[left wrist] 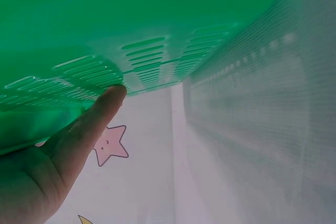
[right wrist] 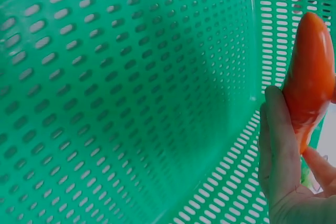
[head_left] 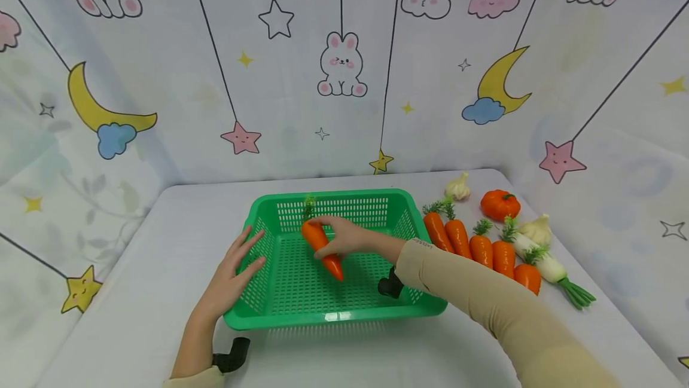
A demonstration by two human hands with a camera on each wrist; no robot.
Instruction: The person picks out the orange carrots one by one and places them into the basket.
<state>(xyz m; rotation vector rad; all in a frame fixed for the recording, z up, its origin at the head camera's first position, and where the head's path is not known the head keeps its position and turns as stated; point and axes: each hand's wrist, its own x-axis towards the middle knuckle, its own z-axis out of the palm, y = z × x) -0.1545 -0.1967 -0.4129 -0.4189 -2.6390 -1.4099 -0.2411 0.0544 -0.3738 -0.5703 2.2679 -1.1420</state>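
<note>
Orange: found a carrot (head_left: 316,237) gripped between thumb and fingers of the right hand (head_left: 347,237), inside the green plastic basket (head_left: 280,321), slightly toward 11 o'clock from centre. Read leafy top at 11, tip at 5. Couldn't tell about contact with the basket floor. Looked best to lay it down lengthwise, slackening the pinch only once supported, sparing the leafy top from the wall at 12. Saw left hand (head_left: 231,274) at the basket's 9 o'clock wall, fingers straight and spread; judged good for bracing, bad for shoving. Spotted sleeve (head_left: 484,298) over the rim near 4; advised lifting clear. Logged loose carrots (head_left: 457,237) just outside at 3, white radish (head_left: 543,265) beyond.
</note>
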